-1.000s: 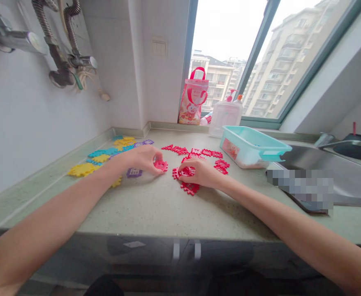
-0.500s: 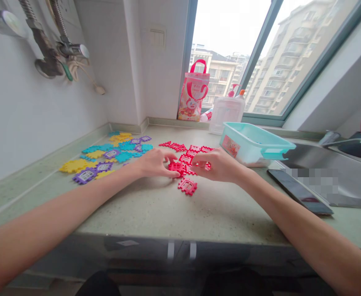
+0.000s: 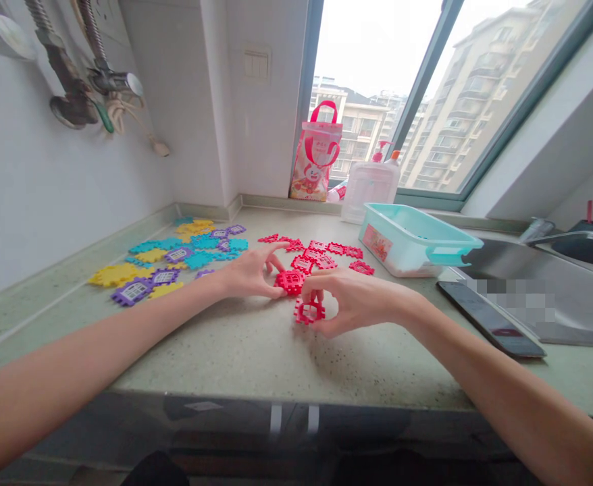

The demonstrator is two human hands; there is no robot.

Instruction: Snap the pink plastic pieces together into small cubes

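l hand (image 3: 252, 271) @ red stack (image 3: 290, 281), grip unclr | r hand (image 3: 346, 298) pinches tile (image 3: 300, 313) | cntr edge (image 3: 236, 395) roomy

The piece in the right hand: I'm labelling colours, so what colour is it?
The held piece is red, best seen in the head view.

The red pieces (image 3: 290, 279) are showing window-like lattices, and the purple pieces (image 3: 135, 291) are carrying pale grids, while yellow pieces (image 3: 117, 275) and blue pieces (image 3: 205, 259) are glowing bright. The box (image 3: 446, 255) is showing mint — its label (image 3: 376, 243) pinkish red. The counter (image 3: 236, 361) is wearing dark speckles on grey-green — the bag (image 3: 309, 177) is sporting pink print under red handles (image 3: 323, 104).
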